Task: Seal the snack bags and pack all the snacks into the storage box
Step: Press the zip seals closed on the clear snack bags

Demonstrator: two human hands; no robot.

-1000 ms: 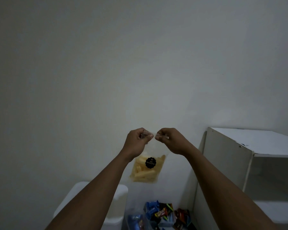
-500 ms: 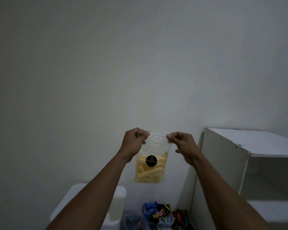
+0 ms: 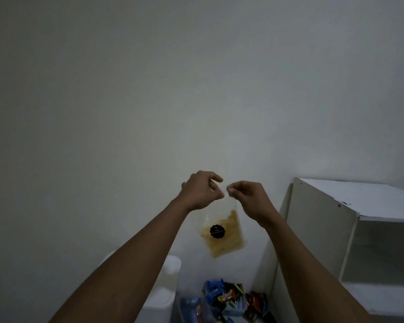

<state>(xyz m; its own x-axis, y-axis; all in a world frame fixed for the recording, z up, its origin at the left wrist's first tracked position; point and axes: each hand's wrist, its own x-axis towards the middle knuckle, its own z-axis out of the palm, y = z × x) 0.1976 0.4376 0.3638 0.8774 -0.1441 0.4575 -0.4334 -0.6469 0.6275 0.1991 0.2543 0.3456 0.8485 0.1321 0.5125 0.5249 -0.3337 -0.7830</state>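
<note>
Both left hand [image 3: 201, 190] and right hand [image 3: 247, 197] pinch the raised snack bag [image 3: 222, 241] against a white wall [image 3: 196, 89].

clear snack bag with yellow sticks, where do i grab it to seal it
Pinch the empty top strip of the clear plastic snack bag from above, a hand at each corner. Its yellow sticks sit low, leaving that strip flat and thin; the right hand pinches it there.

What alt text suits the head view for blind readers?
A person's right hand pinches the top of a clear snack bag of yellow pieces before a white wall; the left hand is beside it. Wrapped snacks lie below.
</note>
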